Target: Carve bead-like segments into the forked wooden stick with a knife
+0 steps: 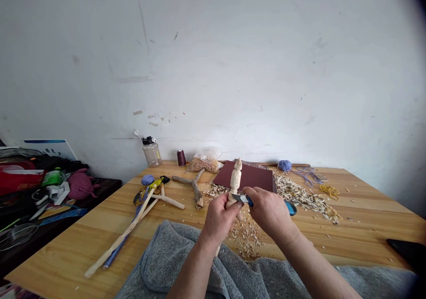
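Note:
A pale carved wooden stick stands nearly upright, notched into sections with a pointed top. My left hand is closed around its lower part. In my right hand is a blue-handled knife, its blade against the wood just above my left hand's fingers. Both hands are close together over the table. Wood shavings lie below them, and a dark red board is behind the stick.
A grey towel covers the table's front edge. Peeled sticks and a forked branch lie left. A bottle, thread spool, bagged material and blue yarn stand near the wall. More shavings spread right.

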The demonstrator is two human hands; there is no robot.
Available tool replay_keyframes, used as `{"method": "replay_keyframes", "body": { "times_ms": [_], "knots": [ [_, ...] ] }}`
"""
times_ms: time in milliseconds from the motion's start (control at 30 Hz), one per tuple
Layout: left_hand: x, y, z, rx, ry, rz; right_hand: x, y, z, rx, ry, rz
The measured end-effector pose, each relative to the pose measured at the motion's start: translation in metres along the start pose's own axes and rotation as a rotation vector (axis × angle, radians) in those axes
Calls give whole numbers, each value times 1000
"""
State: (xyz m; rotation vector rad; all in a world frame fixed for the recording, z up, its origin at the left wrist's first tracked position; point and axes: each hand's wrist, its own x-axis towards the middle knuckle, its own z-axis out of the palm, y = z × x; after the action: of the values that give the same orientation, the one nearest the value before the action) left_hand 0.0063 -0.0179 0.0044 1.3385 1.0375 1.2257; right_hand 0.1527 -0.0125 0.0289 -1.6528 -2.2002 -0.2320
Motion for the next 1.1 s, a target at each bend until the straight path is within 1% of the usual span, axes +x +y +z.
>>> {"method": "replay_keyframes", "body": {
  "times_ms": [67,133,167,233,300,367,500,633,767,1000,1100],
  "knots": [
    [0,2,-2,-114,-118,-45,2,7,-1,197,-78,-59],
    [-1,4,-4,-227,-185,-76,5,17,-1,454,-160,-135],
    [-1,5,-5,-272,-201,-93,7,22,-1,556,-148,-116],
    [-1,7,-7,-311,-223,-120,8,30,-2,619,-73,-58],
    [-1,7,-7,-303,-220,-127,9,34,-3,566,14,-26],
    [1,6,-6,-284,-198,-105,7,31,-6,456,66,-61],
    [3,1,-5,-206,-151,-28,1,14,-11,165,66,-162],
    [3,-2,-2,-110,-92,46,-5,-3,-14,-60,66,-142],
    [2,-1,2,-36,-63,68,-6,-10,-14,-134,75,-108],
    [0,3,4,-1,-43,67,-7,-10,-11,-159,99,-65],
    [0,2,3,23,-41,78,-7,-11,-11,-165,90,-56]
  ]
}}
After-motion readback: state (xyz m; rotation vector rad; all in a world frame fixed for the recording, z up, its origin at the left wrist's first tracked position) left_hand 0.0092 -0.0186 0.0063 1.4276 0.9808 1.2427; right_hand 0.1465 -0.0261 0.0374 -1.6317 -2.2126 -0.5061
